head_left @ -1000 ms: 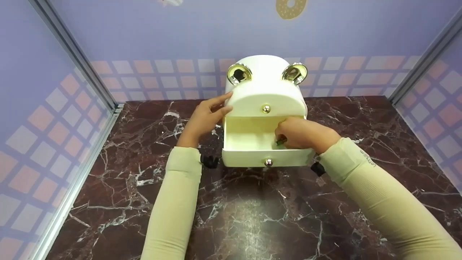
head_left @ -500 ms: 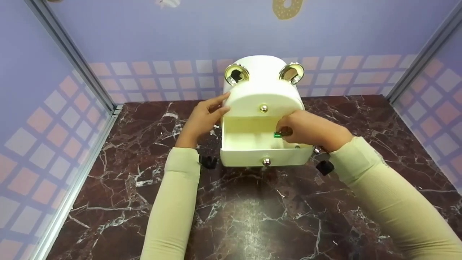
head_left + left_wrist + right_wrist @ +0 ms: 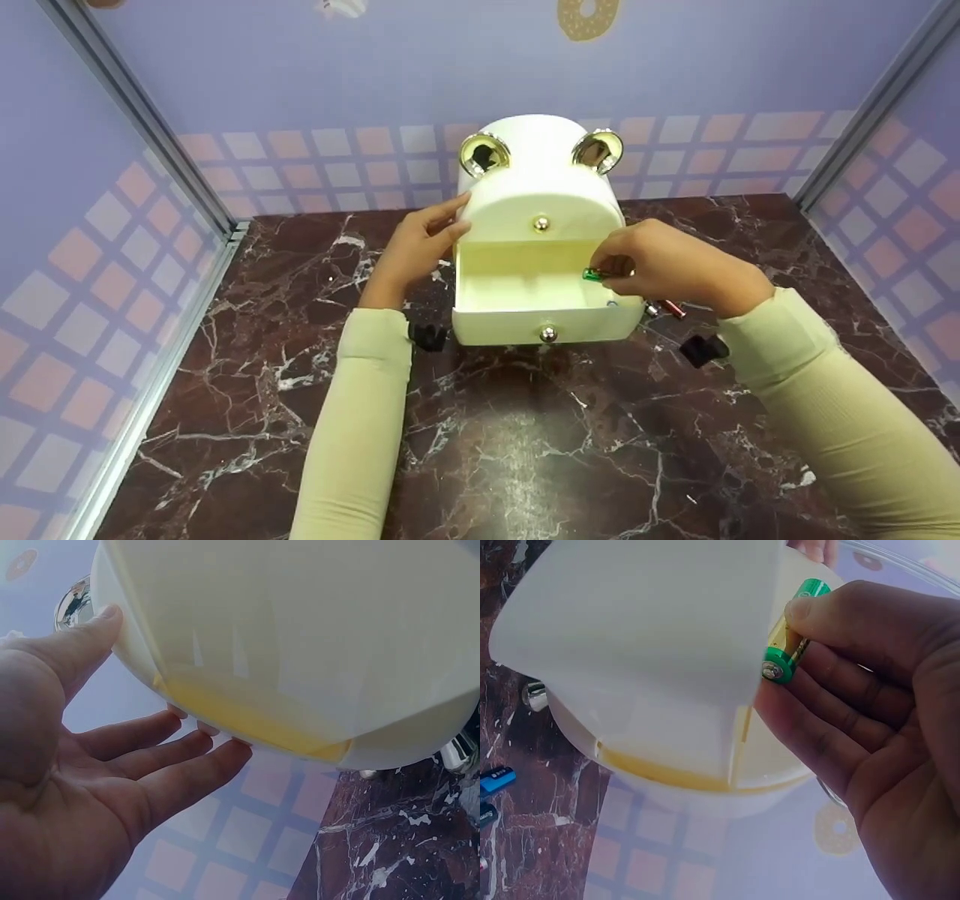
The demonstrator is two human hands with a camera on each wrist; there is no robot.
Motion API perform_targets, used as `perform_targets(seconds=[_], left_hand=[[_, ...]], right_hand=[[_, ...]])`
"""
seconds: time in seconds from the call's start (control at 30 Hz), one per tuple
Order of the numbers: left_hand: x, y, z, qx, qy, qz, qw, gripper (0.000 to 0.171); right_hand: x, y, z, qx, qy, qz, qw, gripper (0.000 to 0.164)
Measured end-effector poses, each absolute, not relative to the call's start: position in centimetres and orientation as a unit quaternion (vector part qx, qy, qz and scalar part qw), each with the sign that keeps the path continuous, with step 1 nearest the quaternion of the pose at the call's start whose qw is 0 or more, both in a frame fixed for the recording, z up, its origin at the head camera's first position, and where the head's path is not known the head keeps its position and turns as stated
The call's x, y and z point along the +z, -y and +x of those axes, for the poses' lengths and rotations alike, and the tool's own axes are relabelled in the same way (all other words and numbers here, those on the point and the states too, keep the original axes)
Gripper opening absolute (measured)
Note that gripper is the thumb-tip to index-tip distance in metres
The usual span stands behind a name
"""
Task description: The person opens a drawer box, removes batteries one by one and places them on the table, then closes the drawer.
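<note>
A white chest (image 3: 536,176) with two round gold-rimmed eyes on top stands on the marbled table, its lower drawer (image 3: 547,328) pulled out. In the head view my left hand (image 3: 415,244) rests at the chest's left side; the left wrist view shows its thumb and nearly straight fingers spread along the white edge. Over the right part of the drawer, my right hand (image 3: 664,259) pinches a green-and-gold battery (image 3: 784,649) between thumb and fingers. One end of that battery (image 3: 592,275) pokes out to the left of the fingertips.
A red battery (image 3: 673,308) lies on the table to the right of the drawer. In the right wrist view a blue battery (image 3: 496,781) shows at the left edge, with a dark one (image 3: 487,814) below it. Lilac walls enclose the table.
My right hand has lifted the green battery from the drawer floor and shifted right, uncovering the red battery beside the drawer. The left hand keeps its place against the chest.
</note>
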State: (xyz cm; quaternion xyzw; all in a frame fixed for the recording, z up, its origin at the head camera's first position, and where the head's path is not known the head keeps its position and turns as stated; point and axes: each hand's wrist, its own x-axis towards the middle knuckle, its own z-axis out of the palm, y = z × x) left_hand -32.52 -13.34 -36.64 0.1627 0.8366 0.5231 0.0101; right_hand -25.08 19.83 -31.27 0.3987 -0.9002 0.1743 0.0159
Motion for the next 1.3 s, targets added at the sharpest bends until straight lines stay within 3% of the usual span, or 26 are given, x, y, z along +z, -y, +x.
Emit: perform_targets(seconds=[0.23, 0.73, 1.3], left_hand=[[-36.8, 13.6, -32.6, 0.531, -0.832, 0.162, 0.014, 0.045], [-36.8, 13.7, -32.4, 0.540, -0.825, 0.167, 0.017, 0.046], [-36.9, 13.8, -32.3, 0.564, -0.808, 0.169, 0.023, 0.046]], right_hand=[[-31.1, -20.9, -24.3, 0.200, 0.903, 0.380, 0.026, 0.013], [-31.4, -23.8, -22.9, 0.268, 0.919, 0.289, -0.012, 0.014], [-35.3, -26.0, -22.9, 0.330, 0.908, 0.256, 0.028, 0.022]])
